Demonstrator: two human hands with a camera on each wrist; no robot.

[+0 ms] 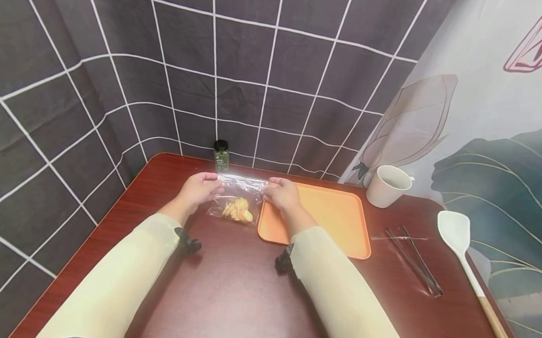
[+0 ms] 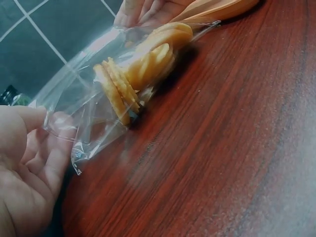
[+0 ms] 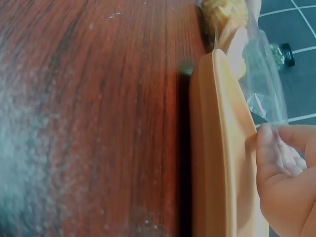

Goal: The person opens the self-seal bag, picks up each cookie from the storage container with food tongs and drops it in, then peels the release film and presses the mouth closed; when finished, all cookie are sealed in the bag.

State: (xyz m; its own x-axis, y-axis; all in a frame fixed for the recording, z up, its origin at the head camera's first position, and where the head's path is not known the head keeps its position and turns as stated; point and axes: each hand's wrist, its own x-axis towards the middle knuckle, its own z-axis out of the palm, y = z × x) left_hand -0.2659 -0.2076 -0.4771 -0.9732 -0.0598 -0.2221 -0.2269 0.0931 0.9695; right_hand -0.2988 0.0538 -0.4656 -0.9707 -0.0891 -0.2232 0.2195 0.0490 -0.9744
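Note:
A clear plastic bag [image 1: 243,185] holding several yellow cookies [image 1: 238,210] is stretched between both hands. My left hand [image 1: 200,190] pinches its upper left corner between thumb and fingers, seen close in the left wrist view, where the bag [image 2: 94,113] hangs with the cookies [image 2: 148,64] low inside. At the upper right corner my right hand [image 1: 282,193] pinches the plastic, above the left edge of the orange tray [image 1: 328,217]. In the right wrist view the right hand [image 3: 289,168] has thumb and finger together on the film. The bag's lower part is at the tabletop.
Behind the bag stands a green jar with a black lid [image 1: 221,155]. To the right are a beige mug [image 1: 388,186], metal tongs [image 1: 417,261] and a white spatula with a wooden handle [image 1: 471,273]. A dark gridded curtain [image 1: 238,97] borders the table [image 1: 229,288].

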